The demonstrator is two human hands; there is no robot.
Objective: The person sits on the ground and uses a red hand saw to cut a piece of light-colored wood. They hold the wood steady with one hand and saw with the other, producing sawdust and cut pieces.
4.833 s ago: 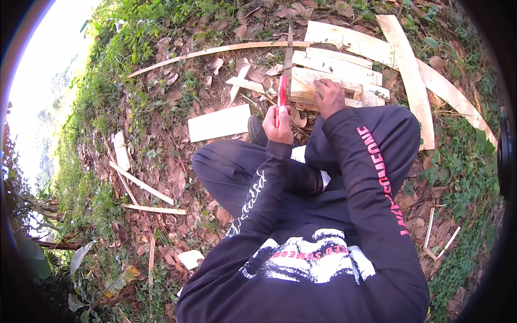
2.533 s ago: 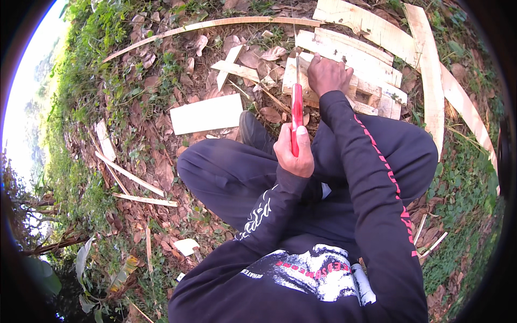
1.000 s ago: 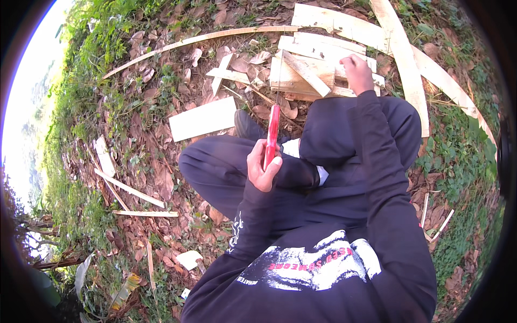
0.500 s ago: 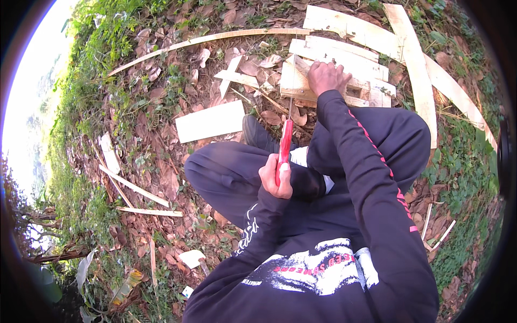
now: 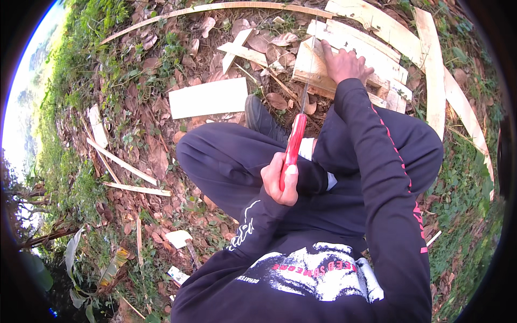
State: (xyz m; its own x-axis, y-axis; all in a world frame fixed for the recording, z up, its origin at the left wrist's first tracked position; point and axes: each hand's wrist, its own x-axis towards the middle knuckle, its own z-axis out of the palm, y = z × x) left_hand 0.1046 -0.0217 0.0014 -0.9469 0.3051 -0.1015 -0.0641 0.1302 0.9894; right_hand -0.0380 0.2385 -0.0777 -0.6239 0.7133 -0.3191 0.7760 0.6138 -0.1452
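Saw (image 5: 295,141) lies blade across the wood stack (image 5: 320,70), its handle in the left hand (image 5: 280,180), fingers curled tight; right hand (image 5: 347,65) rests fingers spread, apparently steadying the wood stack

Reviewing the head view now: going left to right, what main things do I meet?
Short pale wood piece → rectangular pale board → left hand gripping the red saw handle → right hand on the stacked wood → pale plank lying across another.
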